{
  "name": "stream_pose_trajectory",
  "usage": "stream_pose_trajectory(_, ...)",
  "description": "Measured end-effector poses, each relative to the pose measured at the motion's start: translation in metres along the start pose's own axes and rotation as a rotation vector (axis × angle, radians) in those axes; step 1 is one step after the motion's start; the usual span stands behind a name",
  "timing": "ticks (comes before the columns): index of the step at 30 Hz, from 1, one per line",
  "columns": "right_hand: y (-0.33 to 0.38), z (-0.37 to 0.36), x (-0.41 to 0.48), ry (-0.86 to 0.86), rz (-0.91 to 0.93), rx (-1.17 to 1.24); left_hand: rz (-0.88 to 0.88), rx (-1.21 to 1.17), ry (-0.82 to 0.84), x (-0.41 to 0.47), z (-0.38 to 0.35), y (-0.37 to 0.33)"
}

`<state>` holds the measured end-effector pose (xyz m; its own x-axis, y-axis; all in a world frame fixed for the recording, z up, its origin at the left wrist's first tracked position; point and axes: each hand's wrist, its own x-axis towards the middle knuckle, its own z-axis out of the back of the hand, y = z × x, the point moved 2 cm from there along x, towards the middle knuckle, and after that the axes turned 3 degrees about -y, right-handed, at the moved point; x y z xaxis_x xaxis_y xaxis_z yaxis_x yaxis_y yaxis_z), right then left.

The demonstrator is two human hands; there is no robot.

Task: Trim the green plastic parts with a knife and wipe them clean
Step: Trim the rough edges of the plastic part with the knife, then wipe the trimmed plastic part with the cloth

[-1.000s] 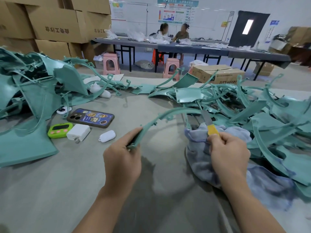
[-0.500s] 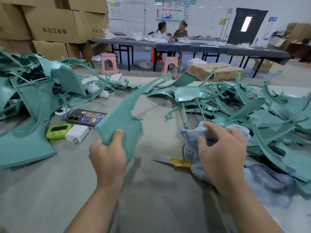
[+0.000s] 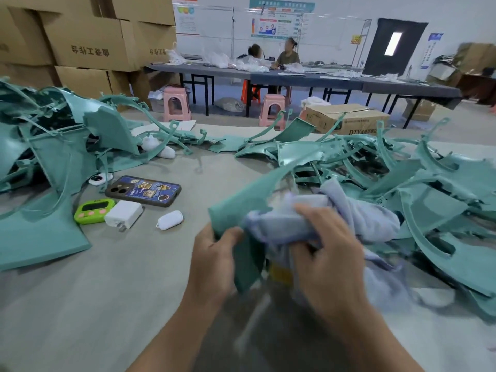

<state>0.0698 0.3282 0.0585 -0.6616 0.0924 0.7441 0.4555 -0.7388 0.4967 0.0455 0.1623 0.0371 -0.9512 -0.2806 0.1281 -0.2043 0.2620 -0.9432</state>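
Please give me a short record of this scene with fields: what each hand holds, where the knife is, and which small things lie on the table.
left hand: grips the green part by its near end
right hand: grips a bunched cloth against that part
knife: only a blurred yellow handle shows, below the cloth
table: phone, green timer, white charger, left of the hands
more parts: left pile, right pile

A green plastic part (image 3: 241, 202) is gripped at its wide end by the left hand (image 3: 214, 261); a pale blue cloth (image 3: 357, 213) is bunched against it by the right hand (image 3: 332, 253). A blurred yellow knife handle (image 3: 280, 273) is seen beneath.
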Motion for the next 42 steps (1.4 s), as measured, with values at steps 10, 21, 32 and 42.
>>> stream_pose_trajectory(10, 0.004, -0.039, 0.002, 0.156, -0.053, -0.111, 0.097, 0.076, 0.107, -0.006, -0.005, 0.01)
stream_pose_trajectory(21, -0.012, -0.037, 0.029, -0.074, -0.37, -0.246, -0.074, 0.35, 0.164, -0.01, -0.007, 0.006)
stream_pose_trajectory(32, 0.026, -0.037, 0.003, 0.209, 0.055, 0.006, -0.004, 0.197, 0.026, -0.003, 0.004, 0.014)
stream_pose_trajectory(42, -0.045, -0.003, 0.042, -0.157, -0.384, -0.301, -0.518, 0.604, 0.134, -0.02, 0.004, -0.004)
